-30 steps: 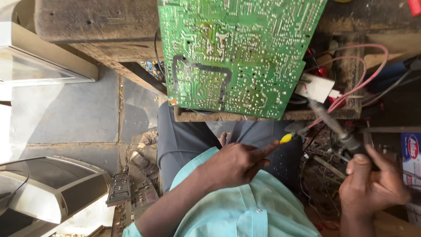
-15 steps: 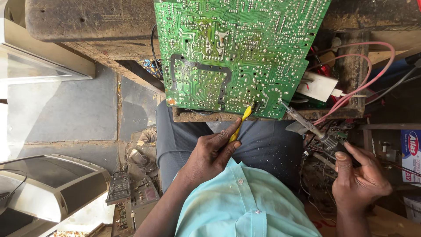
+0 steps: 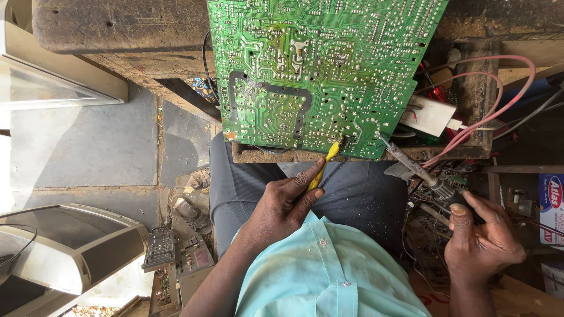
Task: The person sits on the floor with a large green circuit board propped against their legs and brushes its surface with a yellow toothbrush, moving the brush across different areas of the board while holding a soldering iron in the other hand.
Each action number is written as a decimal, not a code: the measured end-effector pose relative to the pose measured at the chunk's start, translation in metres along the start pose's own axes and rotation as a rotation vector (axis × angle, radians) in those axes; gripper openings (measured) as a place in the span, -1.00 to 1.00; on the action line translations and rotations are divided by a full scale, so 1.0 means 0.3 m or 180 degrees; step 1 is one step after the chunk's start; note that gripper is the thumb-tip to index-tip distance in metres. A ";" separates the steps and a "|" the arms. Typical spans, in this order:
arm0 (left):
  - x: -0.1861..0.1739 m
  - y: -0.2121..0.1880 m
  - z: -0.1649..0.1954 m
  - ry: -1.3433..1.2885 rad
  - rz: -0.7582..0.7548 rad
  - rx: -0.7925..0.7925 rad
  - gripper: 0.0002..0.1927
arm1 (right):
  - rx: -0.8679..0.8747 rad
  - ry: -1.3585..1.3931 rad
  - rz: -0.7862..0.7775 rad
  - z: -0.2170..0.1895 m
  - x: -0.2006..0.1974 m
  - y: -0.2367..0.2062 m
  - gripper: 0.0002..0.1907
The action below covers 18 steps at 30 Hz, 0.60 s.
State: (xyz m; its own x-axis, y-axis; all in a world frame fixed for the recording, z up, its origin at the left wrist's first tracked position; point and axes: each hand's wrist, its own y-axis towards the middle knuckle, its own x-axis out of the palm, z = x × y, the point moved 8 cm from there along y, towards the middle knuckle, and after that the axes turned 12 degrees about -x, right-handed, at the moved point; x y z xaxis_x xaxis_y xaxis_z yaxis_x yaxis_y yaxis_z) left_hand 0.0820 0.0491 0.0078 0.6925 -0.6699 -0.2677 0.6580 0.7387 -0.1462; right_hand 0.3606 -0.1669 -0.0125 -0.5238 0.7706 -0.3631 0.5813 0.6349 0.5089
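A rough wooden table (image 3: 117, 26) runs along the top of the frame, dark and stained. Below it at left lies grey paving (image 3: 82, 147) with a seam between slabs. A pale cabinet edge (image 3: 53, 82) juts in at the upper left, and a grey casing (image 3: 70, 246) with a curved top fills the lower left. Beside that casing, near the bottom centre-left, sits a small dusty board (image 3: 176, 258) among debris. At upper right, pink wires (image 3: 505, 100) loop past a white block (image 3: 432, 114). A printed box (image 3: 552, 208) stands at the right edge, with tangled scrap parts (image 3: 426, 235) just left of it.
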 end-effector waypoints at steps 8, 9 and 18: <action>0.000 0.002 -0.006 -0.0043 -0.0008 -0.0079 -0.39 | -0.0108 -0.0124 -0.0067 0.010 0.003 0.003 -0.86; -0.001 0.003 -0.003 -0.0027 0.0009 -0.0029 -0.40 | -0.0114 -0.0115 -0.0062 0.009 0.003 0.001 -0.85; -0.001 0.001 -0.006 -0.0056 0.0025 -0.0018 -0.40 | -0.0572 -0.0531 -0.0234 -0.061 0.029 0.033 -0.82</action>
State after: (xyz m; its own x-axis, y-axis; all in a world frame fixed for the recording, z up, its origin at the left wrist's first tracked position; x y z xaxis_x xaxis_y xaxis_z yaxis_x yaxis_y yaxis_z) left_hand 0.0814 0.0496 0.0062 0.7028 -0.6653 -0.2519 0.6509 0.7443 -0.1496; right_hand 0.3505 -0.1549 0.0037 -0.4419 0.7307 -0.5203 0.4177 0.6809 0.6016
